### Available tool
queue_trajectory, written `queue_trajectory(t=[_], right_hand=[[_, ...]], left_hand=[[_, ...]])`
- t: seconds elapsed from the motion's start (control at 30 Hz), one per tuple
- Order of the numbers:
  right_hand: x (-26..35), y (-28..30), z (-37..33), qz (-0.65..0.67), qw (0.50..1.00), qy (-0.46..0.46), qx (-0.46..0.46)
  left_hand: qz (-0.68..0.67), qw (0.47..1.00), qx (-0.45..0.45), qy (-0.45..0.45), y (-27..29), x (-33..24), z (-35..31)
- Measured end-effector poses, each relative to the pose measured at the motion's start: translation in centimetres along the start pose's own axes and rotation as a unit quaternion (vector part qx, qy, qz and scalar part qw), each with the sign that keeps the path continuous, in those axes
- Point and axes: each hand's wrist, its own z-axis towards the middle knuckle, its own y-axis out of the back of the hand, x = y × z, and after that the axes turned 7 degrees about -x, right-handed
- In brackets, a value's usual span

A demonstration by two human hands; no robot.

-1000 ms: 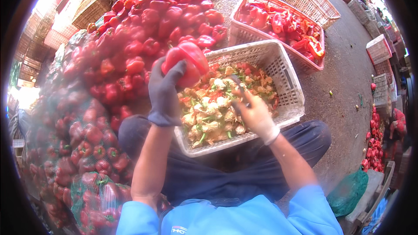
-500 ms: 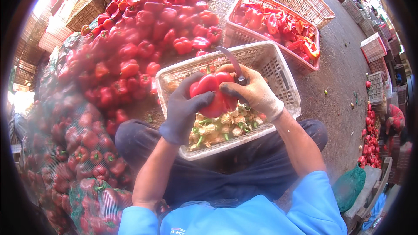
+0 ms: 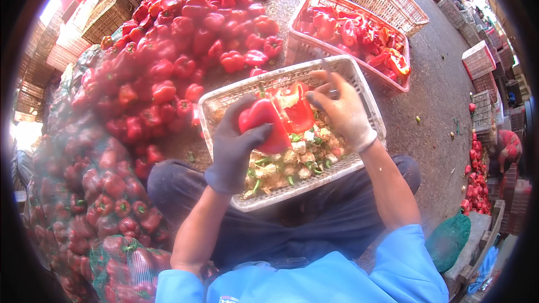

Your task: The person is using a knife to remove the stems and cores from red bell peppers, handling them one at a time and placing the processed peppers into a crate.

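Observation:
A red bell pepper is gripped in my gloved left hand, above the near crate. Its right side is split open, and the opened piece shows its pale inside. My right hand, in a light glove with dark fingertips, is at the right of that piece, thumb tip at its edge. Between its fingers is a small knife; its blade is blurred and mostly hidden. Below the hands, the off-white plastic crate holds pale pepper cores with green stems.
Beyond it stands a pink crate of cut red peppers, with an empty crate behind. A large heap of red peppers spreads left, beside mesh sacks of peppers. At far right, another person bends near more peppers.
The pepper has come open, and its right part has swung away from the left part. My right hand has moved slightly right with the knife, whose curved blade showed clearly before.

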Motion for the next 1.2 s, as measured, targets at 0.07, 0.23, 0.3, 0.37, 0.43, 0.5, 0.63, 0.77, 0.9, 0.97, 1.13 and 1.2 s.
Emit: queue_trajectory(t=[0.07,0.23,0.3,0.37,0.43,0.5,0.63,0.77,0.9,0.97,1.13,1.2], right_hand=[[2.5,-0.4,-1.3,-0.013,0.998,0.002,-0.059],[1.6,-1.5,-2.9,0.134,0.954,-0.263,0.049],[1.7,-1.9,-2.8,0.144,0.929,-0.332,0.079],[1.2,-3.6,-2.9,0.253,0.923,-0.283,0.059],[0.1,-4.5,-2.5,0.335,0.904,-0.264,0.038],[-0.2,-5.5,-2.2,0.394,0.879,-0.27,0.001],[-2.1,-5.1,-1.9,0.394,0.89,-0.23,0.007],[-2.6,-1.8,-2.2,0.237,0.956,-0.119,0.127],[-2.8,1.3,-2.3,-0.116,0.986,0.038,0.113],[-1.1,2.0,-2.5,-0.053,0.997,0.048,0.018],[-0.6,1.8,-0.6,-0.151,0.978,0.141,0.022],[-1.4,2.0,0.7,-0.215,0.955,0.175,0.106]], left_hand=[[0.089,0.994,-0.031,-0.052,-0.1,0.2,-0.3],[0.191,0.951,-0.003,-0.241,-1.0,0.6,-0.5],[0.307,0.871,0.022,-0.382,-1.0,0.6,-0.1],[0.356,0.835,0.043,-0.417,-1.5,0.6,-0.6],[0.396,0.802,0.05,-0.444,-1.5,0.2,-0.6],[0.4,0.799,0.069,-0.445,-1.4,0.2,-0.5],[0.386,0.821,0.087,-0.412,-1.3,0.0,-1.0],[0.27,0.912,0.061,-0.303,-0.1,0.9,-0.4],[0.049,0.993,-0.028,-0.107,-0.1,-0.5,-0.7],[0.043,0.994,-0.034,-0.094,0.2,-0.2,-0.5],[0.101,0.993,0.048,-0.04,0.2,0.1,-0.6],[0.086,0.99,0.101,0.037,-0.3,-0.4,-0.7]])
